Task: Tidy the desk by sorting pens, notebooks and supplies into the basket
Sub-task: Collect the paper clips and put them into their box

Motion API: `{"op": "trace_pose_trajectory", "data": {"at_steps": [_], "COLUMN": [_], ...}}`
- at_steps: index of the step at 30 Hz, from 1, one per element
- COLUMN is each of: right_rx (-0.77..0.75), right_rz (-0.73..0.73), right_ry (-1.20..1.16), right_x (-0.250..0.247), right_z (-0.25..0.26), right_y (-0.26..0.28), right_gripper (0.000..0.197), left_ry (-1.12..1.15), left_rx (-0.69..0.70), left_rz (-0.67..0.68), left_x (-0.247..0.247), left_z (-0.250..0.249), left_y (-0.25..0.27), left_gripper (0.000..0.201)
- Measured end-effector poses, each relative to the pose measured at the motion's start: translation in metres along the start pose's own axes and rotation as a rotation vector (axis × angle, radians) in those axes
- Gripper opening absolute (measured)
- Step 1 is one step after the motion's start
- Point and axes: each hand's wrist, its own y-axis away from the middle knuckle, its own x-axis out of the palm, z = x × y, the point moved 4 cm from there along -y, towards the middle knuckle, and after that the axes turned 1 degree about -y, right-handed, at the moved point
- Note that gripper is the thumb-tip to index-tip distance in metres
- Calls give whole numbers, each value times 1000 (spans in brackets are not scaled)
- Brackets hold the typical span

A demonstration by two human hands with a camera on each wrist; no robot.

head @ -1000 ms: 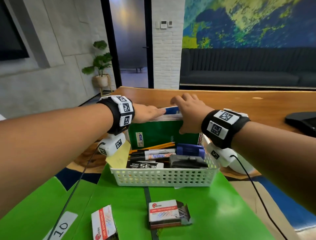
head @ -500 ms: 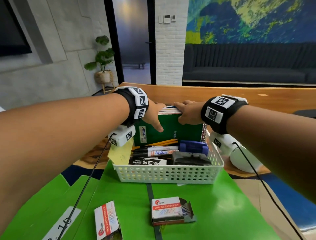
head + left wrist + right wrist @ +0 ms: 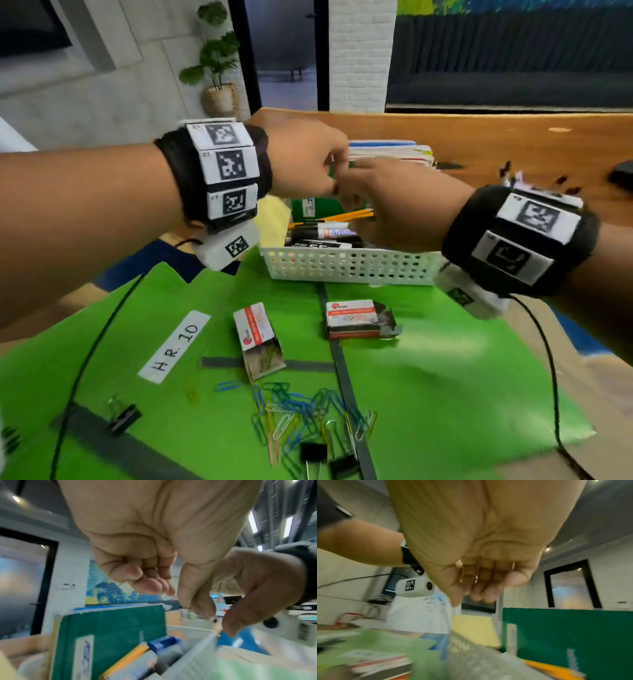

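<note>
Hands over basket (image 3: 349,265), both empty: left hand (image 3: 305,161) loosely curled, right hand (image 3: 394,205) with fingers slack. Notebooks (image 3: 390,152) upright at far wall; pens (image 3: 329,231) inside, long axes left-right. Left to sort, on green mat near side: clip boxes (image 3: 352,318), loose paper clips (image 3: 301,416), binder clips (image 3: 313,452). All lie below and nearer than the hands; right hand seems closer. Wrist cables trail across mat.

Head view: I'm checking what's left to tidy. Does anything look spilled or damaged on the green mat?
Yes. Loose paper clips lie scattered across the mat's near edge, with three binder clips among and beside them. Two clip boxes lie outside the basket, each with a torn-open end. Both hands are above the basket.
</note>
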Motion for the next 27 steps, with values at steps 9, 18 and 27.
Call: {"op": "trace_pose_trajectory", "data": {"at_steps": [9, 18, 27], "right_rx": [-214, -421, -413], "right_rz": [639, 538, 580], "right_ry": [-317, -266, -238], "right_x": [92, 82, 81], "right_z": [105, 138, 143], "right_y": [99, 117, 115], "right_gripper": [11, 17, 13], "left_ry": [128, 62, -66], "left_rx": [140, -166, -264], "left_rz": [575, 427, 811], "left_x": [87, 75, 107], "left_z": [-47, 30, 75], "left_y": [159, 197, 255], "left_gripper": [27, 27, 55]}}
